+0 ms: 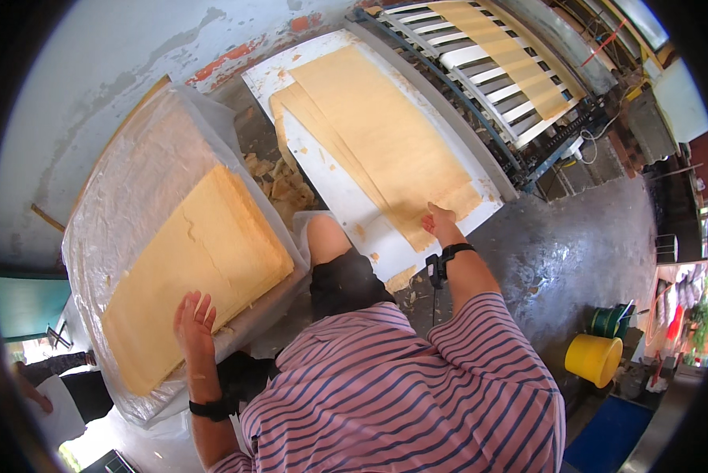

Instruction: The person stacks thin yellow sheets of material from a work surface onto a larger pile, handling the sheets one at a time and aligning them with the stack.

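Note:
My left hand (195,324) is over the near edge of a thick stack of thin yellow sheets (179,260). Its fingers are slightly apart and hold nothing; whether it touches the stack I cannot tell. A ragged crack runs across the top sheet. To the right, my right hand (439,222) is at the near end of tan sheets (377,112) spread on a white board (336,171). Its fingers are partly curled, and whether they pinch a sheet is unclear. Several sheet edges show in layers along the left side of that pile.
Clear plastic film (135,142) surrounds the yellow stack. Beyond the board, a slatted conveyor (495,77) carries a long tan strip (495,50). Broken scraps (286,189) lie between stack and board. A yellow bucket (590,360) is at right; another person's hand (45,404) shows far left.

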The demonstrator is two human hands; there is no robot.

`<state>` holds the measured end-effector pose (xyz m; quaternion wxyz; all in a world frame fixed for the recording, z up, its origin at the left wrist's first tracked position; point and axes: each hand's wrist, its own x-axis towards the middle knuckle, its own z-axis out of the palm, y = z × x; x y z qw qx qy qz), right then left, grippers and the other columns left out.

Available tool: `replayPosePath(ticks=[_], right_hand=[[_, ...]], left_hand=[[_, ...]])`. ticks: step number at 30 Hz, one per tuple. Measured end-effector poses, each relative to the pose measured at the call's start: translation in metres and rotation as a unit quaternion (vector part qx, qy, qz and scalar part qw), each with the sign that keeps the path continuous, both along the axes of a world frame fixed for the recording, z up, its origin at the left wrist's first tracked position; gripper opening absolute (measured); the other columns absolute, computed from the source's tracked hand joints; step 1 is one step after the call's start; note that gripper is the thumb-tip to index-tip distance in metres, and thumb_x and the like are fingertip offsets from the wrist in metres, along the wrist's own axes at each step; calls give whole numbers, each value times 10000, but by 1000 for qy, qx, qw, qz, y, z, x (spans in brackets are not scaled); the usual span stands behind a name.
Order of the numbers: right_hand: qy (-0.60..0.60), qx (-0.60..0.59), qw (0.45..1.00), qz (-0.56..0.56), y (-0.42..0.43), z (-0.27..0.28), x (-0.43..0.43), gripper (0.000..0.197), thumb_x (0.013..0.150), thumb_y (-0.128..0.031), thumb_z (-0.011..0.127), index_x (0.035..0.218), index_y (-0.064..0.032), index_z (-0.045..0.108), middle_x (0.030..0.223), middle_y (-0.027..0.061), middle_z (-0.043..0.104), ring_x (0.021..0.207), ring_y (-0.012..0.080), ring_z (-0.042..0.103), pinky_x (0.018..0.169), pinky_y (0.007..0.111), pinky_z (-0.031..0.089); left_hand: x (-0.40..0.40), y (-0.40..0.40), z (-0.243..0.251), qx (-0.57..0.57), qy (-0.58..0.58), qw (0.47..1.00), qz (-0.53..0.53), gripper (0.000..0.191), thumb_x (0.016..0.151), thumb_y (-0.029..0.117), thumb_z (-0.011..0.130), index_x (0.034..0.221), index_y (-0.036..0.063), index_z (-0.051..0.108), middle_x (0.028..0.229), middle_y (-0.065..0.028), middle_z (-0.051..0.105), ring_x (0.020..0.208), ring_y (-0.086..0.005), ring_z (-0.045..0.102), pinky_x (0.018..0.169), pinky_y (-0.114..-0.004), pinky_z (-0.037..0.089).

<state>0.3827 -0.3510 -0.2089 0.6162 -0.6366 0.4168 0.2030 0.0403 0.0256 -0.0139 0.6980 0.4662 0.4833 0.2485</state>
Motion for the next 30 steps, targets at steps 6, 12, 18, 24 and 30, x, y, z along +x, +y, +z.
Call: replayPosePath(ticks=[6, 12, 18, 24, 30], right_hand=[[19, 111, 991, -79, 20, -16, 13, 212, 700, -188, 636, 693, -30, 495, 540, 60, 488, 426, 167, 490, 396, 293, 411], [-7, 104, 994, -31, 17, -17, 26, 224, 696, -194, 636, 595, -90, 466, 495, 32, 464, 374, 129, 450, 346, 230, 349], [-2, 120, 985, 122, -35, -26, -10, 192, 693, -191, 634, 591, -89, 508, 519, 12, 495, 400, 136, 465, 356, 258, 373], [-184, -406, 882, 155, -113, -92, -11, 267, 646, -278, 660, 570, -35, 579, 536, 61, 547, 422, 179, 495, 370, 295, 382], [-32, -131, 986, -101, -69, -10, 20, 370, 651, -318, 665, 498, -31, 489, 531, 63, 497, 381, 152, 460, 308, 283, 320]], left_hand=[[8, -4, 8, 16, 32, 999, 9, 394, 782, 209, 540, 1095, 9, 408, 1066, -120, 482, 919, -227, 525, 697, -310, 448], [20, -9, 4, 8, 30, 999, -11, 381, 781, 201, 538, 1089, 15, 414, 1054, -114, 491, 915, -228, 527, 689, -308, 451], [24, -7, -6, -2, 20, 1000, -22, 365, 785, 197, 530, 1084, 19, 418, 1048, -113, 498, 906, -229, 532, 680, -307, 456], [33, -11, -6, -8, 18, 999, -40, 348, 788, 183, 524, 1077, 18, 423, 1052, -122, 497, 894, -227, 537, 672, -306, 461], [24, -12, -8, -4, 16, 1000, -23, 322, 796, 191, 519, 1060, 26, 439, 1029, -110, 509, 889, -220, 540, 669, -308, 464]])
